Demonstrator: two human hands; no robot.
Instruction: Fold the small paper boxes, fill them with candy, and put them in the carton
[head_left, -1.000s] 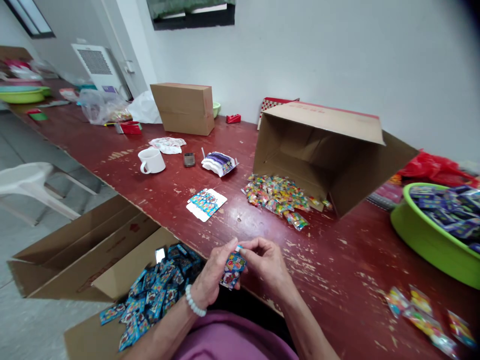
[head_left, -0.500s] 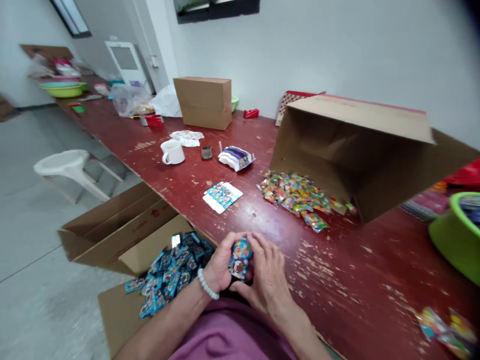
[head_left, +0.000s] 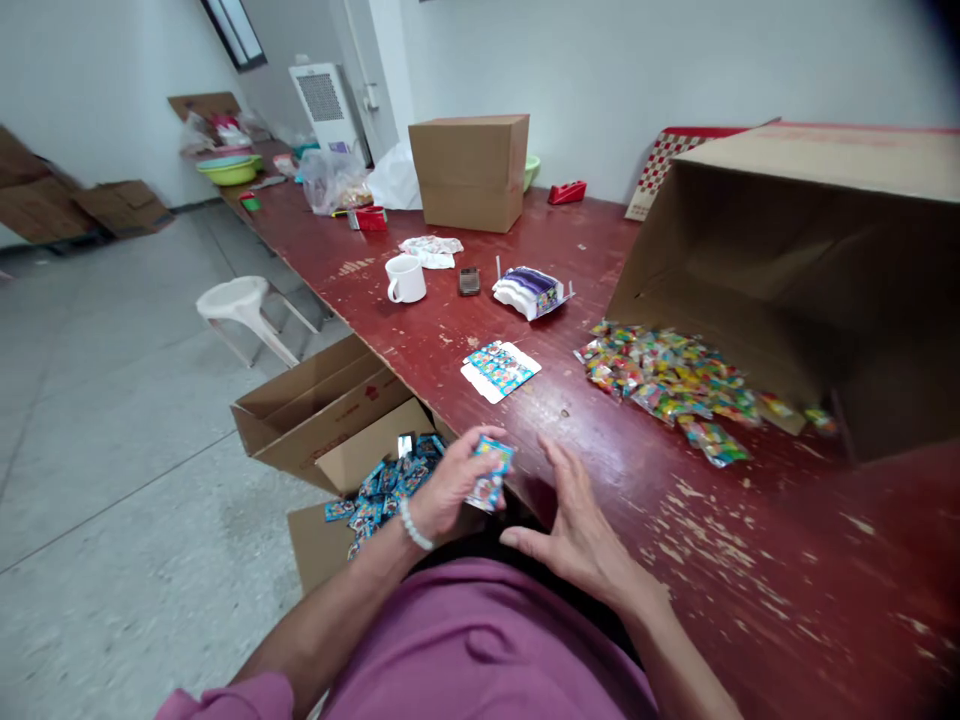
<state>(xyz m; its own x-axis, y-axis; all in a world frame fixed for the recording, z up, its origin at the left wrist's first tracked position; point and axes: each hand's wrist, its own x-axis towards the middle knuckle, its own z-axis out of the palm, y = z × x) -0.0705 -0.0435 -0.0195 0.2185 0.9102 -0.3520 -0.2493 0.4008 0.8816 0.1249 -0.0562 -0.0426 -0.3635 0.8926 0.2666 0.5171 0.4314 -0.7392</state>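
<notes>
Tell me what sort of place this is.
Likely a small hand-packing workroom: a long red table bears a tipped carton spilling candy packets, and the left hand holds a small blue packet over a floor box.

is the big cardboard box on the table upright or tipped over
Tipped over: the large brown cardboard box lies on its side, opening facing sideways, with colourful small packets spilled at its mouth.

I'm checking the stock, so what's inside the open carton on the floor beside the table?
The open carton holds a heap of small blue packets. Its near part is hidden behind the left hand and forearm, so the amount is unclear.
</notes>
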